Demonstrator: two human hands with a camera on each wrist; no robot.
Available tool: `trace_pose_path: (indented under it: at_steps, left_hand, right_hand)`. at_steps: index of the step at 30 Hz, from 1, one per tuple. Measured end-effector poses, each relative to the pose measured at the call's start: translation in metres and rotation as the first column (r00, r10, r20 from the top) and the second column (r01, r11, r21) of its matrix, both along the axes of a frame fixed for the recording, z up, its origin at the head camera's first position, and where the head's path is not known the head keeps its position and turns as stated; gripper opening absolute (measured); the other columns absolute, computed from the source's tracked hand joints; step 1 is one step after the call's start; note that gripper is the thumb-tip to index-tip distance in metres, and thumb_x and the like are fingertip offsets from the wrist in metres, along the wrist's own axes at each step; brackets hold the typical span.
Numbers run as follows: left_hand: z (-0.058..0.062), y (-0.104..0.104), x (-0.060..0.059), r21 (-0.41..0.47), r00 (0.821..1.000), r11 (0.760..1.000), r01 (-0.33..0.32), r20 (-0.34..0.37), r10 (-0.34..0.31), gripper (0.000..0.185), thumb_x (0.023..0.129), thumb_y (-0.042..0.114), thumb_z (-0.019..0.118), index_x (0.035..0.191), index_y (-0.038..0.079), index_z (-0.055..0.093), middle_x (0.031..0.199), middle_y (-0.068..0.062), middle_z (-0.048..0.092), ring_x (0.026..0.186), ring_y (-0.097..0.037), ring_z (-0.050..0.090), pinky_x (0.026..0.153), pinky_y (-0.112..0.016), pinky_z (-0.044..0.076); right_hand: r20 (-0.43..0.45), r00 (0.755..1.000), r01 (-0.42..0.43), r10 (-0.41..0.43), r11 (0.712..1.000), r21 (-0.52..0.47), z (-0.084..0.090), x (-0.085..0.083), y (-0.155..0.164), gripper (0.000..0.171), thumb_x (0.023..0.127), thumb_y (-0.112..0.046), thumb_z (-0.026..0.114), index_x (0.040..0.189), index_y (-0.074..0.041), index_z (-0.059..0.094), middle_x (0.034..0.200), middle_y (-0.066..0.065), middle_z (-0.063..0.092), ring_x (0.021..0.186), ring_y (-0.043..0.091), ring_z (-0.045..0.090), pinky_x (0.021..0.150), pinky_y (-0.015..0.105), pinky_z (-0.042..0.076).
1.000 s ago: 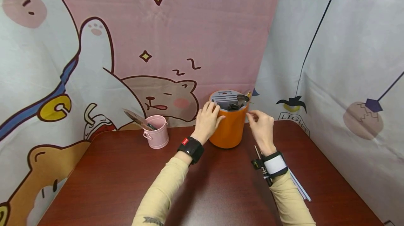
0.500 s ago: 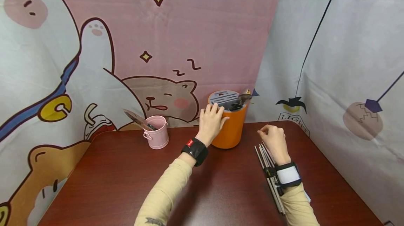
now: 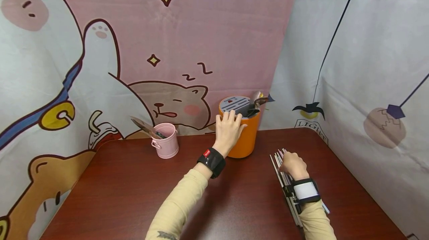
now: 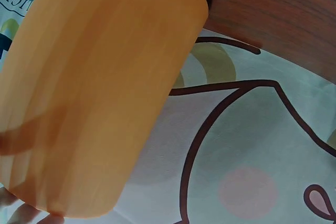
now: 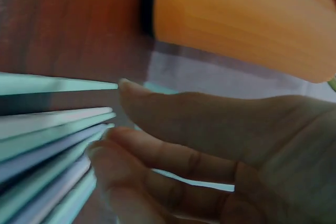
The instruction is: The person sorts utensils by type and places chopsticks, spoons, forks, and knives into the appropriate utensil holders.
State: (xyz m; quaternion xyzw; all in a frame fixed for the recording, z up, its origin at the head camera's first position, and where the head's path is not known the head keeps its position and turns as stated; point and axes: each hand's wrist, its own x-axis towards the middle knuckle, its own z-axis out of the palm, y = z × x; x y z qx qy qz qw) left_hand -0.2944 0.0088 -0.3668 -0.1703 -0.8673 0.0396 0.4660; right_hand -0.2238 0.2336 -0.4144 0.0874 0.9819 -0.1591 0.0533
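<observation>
Hands at holder and sticks
Left hand (image 3: 229, 131) grips the orange holder (image 3: 244, 136); right hand (image 3: 293, 165) curls onto the sticks (image 3: 284, 180) beside it.

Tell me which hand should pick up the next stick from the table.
Right. The right hand already rests on the sticks lying on the table, fingers touching them, while the left hand holds the orange holder.

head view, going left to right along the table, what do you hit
pink bucket → left hand → orange holder → chopsticks → right hand
</observation>
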Motion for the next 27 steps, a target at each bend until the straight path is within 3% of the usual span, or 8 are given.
trace_pose_path:
  at_steps: [5, 11, 17, 23, 27]
  left_hand:
    - [0.000, 0.004, 0.001, 0.007, 1.000, 1.000, -0.004, -0.005, 0.004, 0.038, 0.087, 0.058, 0.056, 0.098, 0.021, 0.057, 0.096, 0.002, 0.056, 0.090, -0.017, 0.052, 0.074, -0.033, 0.037]
    - [-0.001, 0.004, 0.000, 0.023, 0.999, 1.000, -0.005, 0.046, 0.004, 0.040, 0.089, 0.058, 0.053, 0.101, 0.020, 0.057, 0.100, 0.001, 0.056, 0.093, -0.018, 0.051, 0.077, -0.035, 0.038]
    - [0.001, 0.000, 0.001, 0.055, 0.995, 0.998, 0.004, 0.099, -0.010, 0.042, 0.088, 0.057, 0.055, 0.103, 0.018, 0.056, 0.105, -0.002, 0.055, 0.097, -0.021, 0.049, 0.078, -0.036, 0.040]
    - [0.003, -0.013, -0.004, 0.138, 0.974, 0.988, 0.070, 0.204, -0.098, 0.056, 0.085, 0.059, 0.058, 0.119, 0.015, 0.055, 0.124, -0.007, 0.053, 0.120, -0.026, 0.047, 0.089, -0.042, 0.043]
    - [0.007, -0.026, -0.011, 0.204, 0.956, 0.973, 0.108, 0.248, -0.158, 0.070, 0.080, 0.062, 0.062, 0.128, 0.011, 0.053, 0.134, -0.010, 0.052, 0.134, -0.028, 0.042, 0.099, -0.049, 0.042]
  right_hand:
    - [0.061, 0.998, 0.015, -0.015, 1.000, 0.006, -0.013, 0.000, 0.000, 0.026, 0.070, -0.016, 0.081, 0.077, 0.001, 0.063, 0.070, 0.014, 0.061, 0.062, 0.025, 0.059, 0.056, 0.042, 0.047]
    - [0.049, 0.999, 0.010, -0.010, 1.000, -0.001, -0.018, 0.000, -0.001, 0.024, 0.069, -0.014, 0.082, 0.068, -0.002, 0.061, 0.061, 0.009, 0.060, 0.059, 0.024, 0.058, 0.055, 0.041, 0.046]
    - [0.034, 0.999, 0.008, -0.009, 1.000, 0.026, -0.019, 0.000, -0.004, 0.026, 0.065, -0.014, 0.083, 0.075, -0.001, 0.064, 0.074, 0.015, 0.062, 0.067, 0.029, 0.058, 0.059, 0.045, 0.048]
    - [0.010, 1.000, 0.005, -0.005, 1.000, 0.023, -0.023, 0.003, -0.007, 0.026, 0.063, -0.013, 0.084, 0.075, -0.001, 0.064, 0.080, 0.019, 0.064, 0.073, 0.034, 0.060, 0.060, 0.049, 0.048]
    - [0.004, 0.999, 0.035, -0.035, 0.999, 0.036, -0.023, 0.001, -0.007, 0.033, 0.063, -0.014, 0.085, 0.083, 0.003, 0.066, 0.092, 0.028, 0.065, 0.079, 0.041, 0.064, 0.062, 0.052, 0.050]
